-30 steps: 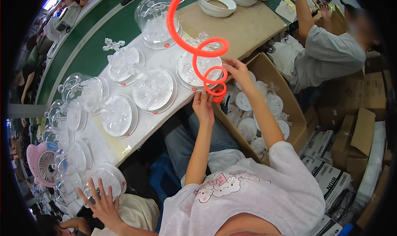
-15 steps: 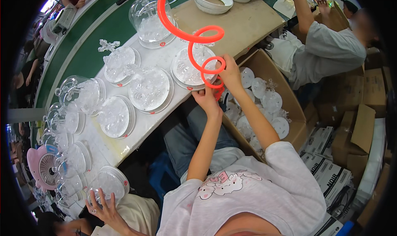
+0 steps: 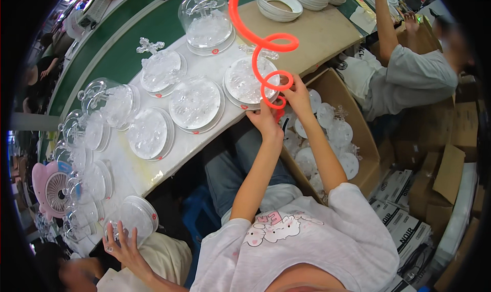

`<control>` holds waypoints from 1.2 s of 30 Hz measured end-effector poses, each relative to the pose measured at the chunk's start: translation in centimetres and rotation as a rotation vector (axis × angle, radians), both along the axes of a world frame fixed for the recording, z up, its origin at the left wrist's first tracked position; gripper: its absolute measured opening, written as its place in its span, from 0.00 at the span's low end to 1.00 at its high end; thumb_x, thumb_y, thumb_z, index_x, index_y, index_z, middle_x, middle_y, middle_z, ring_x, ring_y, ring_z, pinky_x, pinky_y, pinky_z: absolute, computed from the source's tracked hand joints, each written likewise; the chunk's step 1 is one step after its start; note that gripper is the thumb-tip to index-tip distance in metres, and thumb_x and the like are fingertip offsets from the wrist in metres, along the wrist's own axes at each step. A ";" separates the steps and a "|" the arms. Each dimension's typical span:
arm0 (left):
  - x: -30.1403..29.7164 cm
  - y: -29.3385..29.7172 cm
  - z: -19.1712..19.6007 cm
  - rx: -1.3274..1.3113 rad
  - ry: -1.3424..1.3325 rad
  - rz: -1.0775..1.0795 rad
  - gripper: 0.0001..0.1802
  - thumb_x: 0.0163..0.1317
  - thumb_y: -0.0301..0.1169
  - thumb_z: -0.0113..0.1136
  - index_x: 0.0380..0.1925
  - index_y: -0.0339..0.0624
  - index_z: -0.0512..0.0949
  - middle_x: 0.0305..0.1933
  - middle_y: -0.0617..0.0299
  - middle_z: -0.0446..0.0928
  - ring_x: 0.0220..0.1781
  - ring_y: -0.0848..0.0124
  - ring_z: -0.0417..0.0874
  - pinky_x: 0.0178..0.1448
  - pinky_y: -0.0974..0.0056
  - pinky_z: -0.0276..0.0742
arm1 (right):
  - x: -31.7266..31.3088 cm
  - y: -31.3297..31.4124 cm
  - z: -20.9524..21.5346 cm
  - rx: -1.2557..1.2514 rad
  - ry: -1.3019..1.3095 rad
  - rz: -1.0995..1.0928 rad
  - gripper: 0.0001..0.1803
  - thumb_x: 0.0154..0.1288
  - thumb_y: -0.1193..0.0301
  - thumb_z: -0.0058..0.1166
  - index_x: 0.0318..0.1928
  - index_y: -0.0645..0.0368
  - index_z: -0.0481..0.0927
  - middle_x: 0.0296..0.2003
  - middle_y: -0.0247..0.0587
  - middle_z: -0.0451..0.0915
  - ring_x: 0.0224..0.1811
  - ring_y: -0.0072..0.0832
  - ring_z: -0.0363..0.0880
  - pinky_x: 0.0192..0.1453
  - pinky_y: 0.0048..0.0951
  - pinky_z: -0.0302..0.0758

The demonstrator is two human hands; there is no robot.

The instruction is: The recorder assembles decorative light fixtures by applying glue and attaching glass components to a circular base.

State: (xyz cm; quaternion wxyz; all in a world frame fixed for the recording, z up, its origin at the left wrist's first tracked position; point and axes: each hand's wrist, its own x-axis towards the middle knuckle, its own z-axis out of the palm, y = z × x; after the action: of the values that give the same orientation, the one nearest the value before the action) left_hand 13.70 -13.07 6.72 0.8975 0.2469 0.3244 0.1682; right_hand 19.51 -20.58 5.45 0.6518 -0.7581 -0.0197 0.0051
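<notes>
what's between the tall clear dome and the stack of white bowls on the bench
In the head view, the orange coiled hose hangs between the tall clear dome and the stack of white bowls.

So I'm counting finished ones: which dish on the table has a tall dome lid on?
The far dish by the green belt; the others carry low lids or none.

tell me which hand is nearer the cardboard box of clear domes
Right. The right hand is at the red coiled hose just above the cardboard box edge; the left hand sits further left, by the table edge.
</notes>
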 end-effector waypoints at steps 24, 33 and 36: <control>-13.8 27.6 -0.3 1.867 0.645 0.130 0.71 0.24 0.44 0.75 0.61 0.35 0.33 0.64 0.39 0.39 0.64 0.47 0.47 0.65 0.52 0.46 | 7.3 0.1 -0.8 -0.384 -0.105 0.288 0.11 0.54 0.72 0.49 0.38 0.64 0.76 0.25 0.35 0.74 0.27 0.19 0.71 0.31 0.23 0.69; -16.1 27.0 -1.0 1.541 0.598 0.322 0.67 0.28 0.40 0.74 0.61 0.33 0.36 0.63 0.40 0.42 0.66 0.52 0.46 0.66 0.56 0.46 | 4.7 3.5 -0.7 -0.262 -0.231 0.392 0.14 0.54 0.71 0.50 0.43 0.61 0.74 0.23 0.42 0.70 0.25 0.28 0.69 0.30 0.27 0.66; -16.4 27.9 -1.6 1.429 0.572 0.418 0.64 0.31 0.37 0.73 0.61 0.33 0.35 0.63 0.40 0.41 0.66 0.51 0.46 0.66 0.57 0.46 | 4.1 6.2 -1.1 -0.382 -0.413 0.439 0.18 0.54 0.72 0.50 0.47 0.59 0.73 0.26 0.45 0.73 0.28 0.33 0.72 0.32 0.29 0.68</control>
State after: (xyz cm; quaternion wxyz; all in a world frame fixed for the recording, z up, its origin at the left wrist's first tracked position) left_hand -2.75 14.87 5.11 0.3539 0.7302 0.3953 0.4304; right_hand 23.65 -14.34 4.31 0.4638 -0.8291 -0.3122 -0.0048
